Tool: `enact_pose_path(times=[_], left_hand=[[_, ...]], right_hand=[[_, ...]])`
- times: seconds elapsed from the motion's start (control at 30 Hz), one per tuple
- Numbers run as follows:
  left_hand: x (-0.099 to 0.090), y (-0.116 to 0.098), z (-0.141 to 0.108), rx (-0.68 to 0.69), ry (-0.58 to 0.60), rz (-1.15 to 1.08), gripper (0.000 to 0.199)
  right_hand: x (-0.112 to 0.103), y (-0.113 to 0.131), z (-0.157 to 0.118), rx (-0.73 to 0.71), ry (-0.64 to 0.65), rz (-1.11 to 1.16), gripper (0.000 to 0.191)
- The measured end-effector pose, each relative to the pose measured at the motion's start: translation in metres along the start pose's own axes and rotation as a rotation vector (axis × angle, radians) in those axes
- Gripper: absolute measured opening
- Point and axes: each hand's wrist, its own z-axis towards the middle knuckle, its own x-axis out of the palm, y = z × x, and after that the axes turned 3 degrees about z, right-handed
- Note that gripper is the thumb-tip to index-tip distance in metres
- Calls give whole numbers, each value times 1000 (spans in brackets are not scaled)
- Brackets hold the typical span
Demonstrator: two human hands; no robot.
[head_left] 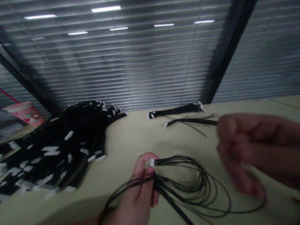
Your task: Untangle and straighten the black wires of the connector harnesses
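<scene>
Near the bottom centre, my left hand is closed round a white connector and a bundle of thin black wires that loop out to the right. My right hand, blurred, is raised at the right. One black wire curves up to its lower fingers; whether they grip it is too blurred to tell, though thumb and index look pressed together higher up.
A large pile of black cables with white connectors covers the left of the table. Two smaller cable bundles, one tied flat and one loose, lie at the back. A pink cup stands far left before window blinds.
</scene>
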Motion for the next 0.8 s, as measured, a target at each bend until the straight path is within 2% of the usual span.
enact_pose_path(times=[0.03,0.1,0.2,0.27,0.43,0.6,0.8], left_hand=[[0,-1,-1,2,5,-10,26],[-1,-2,-1,11,27,-31,26],[-3,-4,-2,47,79,-54,24],[-3,-4,-3,81,104,-66,23],[-1,-4,-8,79,36,0,25],[-1,-10,-13,23,-34,59,29],[-2,-9,-12,23,-27,51,29]], right_hand=[[12,5,-4,56,175,107,30],[34,12,-10,101,321,80,21],[53,14,-12,91,280,-98,17],[58,12,-12,54,261,-108,18],[60,9,-12,45,234,-151,20],[63,10,-15,12,233,-221,18],[63,10,-16,-40,187,-229,17]])
